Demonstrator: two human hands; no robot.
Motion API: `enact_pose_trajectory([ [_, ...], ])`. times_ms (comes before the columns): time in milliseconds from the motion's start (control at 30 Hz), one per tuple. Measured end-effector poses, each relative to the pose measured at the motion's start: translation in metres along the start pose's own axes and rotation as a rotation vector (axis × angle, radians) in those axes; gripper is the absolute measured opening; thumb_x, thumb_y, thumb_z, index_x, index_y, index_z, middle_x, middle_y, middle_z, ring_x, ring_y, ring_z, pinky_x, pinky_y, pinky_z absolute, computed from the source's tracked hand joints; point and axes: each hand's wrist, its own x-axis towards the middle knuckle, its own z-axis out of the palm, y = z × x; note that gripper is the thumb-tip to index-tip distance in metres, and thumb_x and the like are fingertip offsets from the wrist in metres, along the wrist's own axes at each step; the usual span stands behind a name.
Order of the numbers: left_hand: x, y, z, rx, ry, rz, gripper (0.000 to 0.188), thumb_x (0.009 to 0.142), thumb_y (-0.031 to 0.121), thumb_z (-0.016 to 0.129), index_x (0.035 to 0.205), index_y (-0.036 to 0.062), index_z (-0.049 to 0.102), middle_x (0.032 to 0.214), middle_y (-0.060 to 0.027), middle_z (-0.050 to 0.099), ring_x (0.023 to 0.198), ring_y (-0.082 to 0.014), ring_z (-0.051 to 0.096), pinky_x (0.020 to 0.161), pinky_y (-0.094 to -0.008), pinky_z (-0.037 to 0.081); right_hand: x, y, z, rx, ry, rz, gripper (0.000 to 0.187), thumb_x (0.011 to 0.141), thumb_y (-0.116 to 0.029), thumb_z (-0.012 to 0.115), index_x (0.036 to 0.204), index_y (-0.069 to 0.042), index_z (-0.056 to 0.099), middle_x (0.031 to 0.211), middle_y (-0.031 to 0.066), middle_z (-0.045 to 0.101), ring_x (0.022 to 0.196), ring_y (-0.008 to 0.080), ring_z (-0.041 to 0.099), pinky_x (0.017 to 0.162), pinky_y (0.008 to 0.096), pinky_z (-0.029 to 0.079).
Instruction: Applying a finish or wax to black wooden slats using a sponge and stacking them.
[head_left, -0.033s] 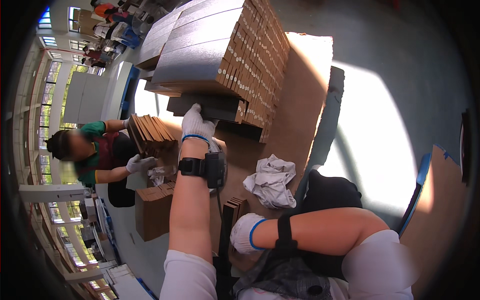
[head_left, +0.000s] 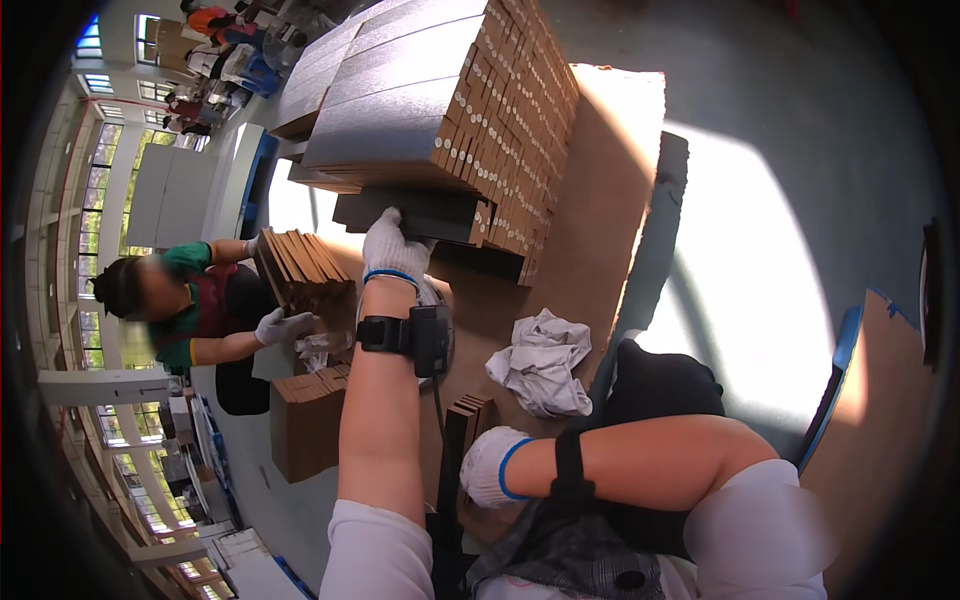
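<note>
My left hand [head_left: 395, 248], in a white knit glove with a blue cuff, reaches forward to a dark flat board [head_left: 425, 213] at the foot of the tall stack. Its fingers are closed on the board's near edge. The tall stack [head_left: 480, 120] is made of dark-faced boards with brown edges and rows of round white dots. Close to my body, my right hand [head_left: 495, 468], gloved the same way, is curled against a small upright bundle of brown boards [head_left: 468, 415]. Its fingertips are partly hidden behind that bundle.
A crumpled pale cloth [head_left: 545, 362] lies on the brown board surface [head_left: 615, 200] between my arms. To the left, a person in green [head_left: 185, 300] with gloved hands handles a bundle of brown boards [head_left: 300, 265]. Another bundle [head_left: 305, 425] stands nearer me.
</note>
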Motion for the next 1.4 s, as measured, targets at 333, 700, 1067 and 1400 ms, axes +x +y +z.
enact_pose_trajectory([
  [333, 0.005, 0.002, 0.021, -0.106, -0.134, 0.095, 0.058, 0.091, 0.052, 0.044, 0.132, 0.0112, 0.046, 0.134, -0.0079, 0.050, 0.123, -0.0322, 0.047, 0.104, -0.0566, 0.033, -0.014, 0.003, -0.010, -0.069, 0.036, -0.110, 0.029, 0.079, -0.021, 0.061, 0.104, -0.010, 0.072, 0.102, 0.0089, 0.070, 0.094, 0.0290, 0.067, 0.073, 0.0417, 0.055],
  [700, 0.012, 0.002, 0.005, -0.098, -0.114, 0.068, 0.065, 0.091, 0.058, 0.041, 0.138, 0.0128, 0.040, 0.143, -0.0082, 0.042, 0.132, -0.0299, 0.037, 0.108, -0.0489, 0.029, -0.010, 0.007, -0.004, -0.077, 0.144, -0.113, 0.026, 0.079, -0.019, 0.060, 0.099, -0.011, 0.073, 0.100, 0.0082, 0.071, 0.092, 0.0289, 0.068, 0.071, 0.0417, 0.056],
  [1067, 0.043, 0.060, -0.045, 0.398, 0.263, 0.173, 0.096, 0.082, 0.074, 0.036, 0.149, 0.0074, 0.020, 0.154, -0.0203, 0.017, 0.140, -0.0359, 0.025, 0.114, -0.0439, 0.016, -0.036, 0.065, -0.060, 0.444, 1.050, 0.679, 0.062, 0.092, -0.042, 0.046, 0.136, 0.001, 0.038, 0.140, 0.0204, 0.040, 0.129, 0.0350, 0.040, 0.104, 0.0421, 0.036],
  [1400, 0.130, 0.084, -0.070, 0.845, -0.229, 0.427, 0.075, 0.091, 0.059, 0.039, 0.145, 0.0075, 0.030, 0.147, -0.0154, 0.035, 0.134, -0.0287, 0.036, 0.110, -0.0442, 0.024, -0.018, 0.111, -0.088, 0.898, 1.264, 0.822, 0.080, 0.091, -0.043, 0.048, 0.141, 0.012, 0.020, 0.146, 0.0309, 0.026, 0.138, 0.0396, 0.025, 0.114, 0.0392, 0.022],
])
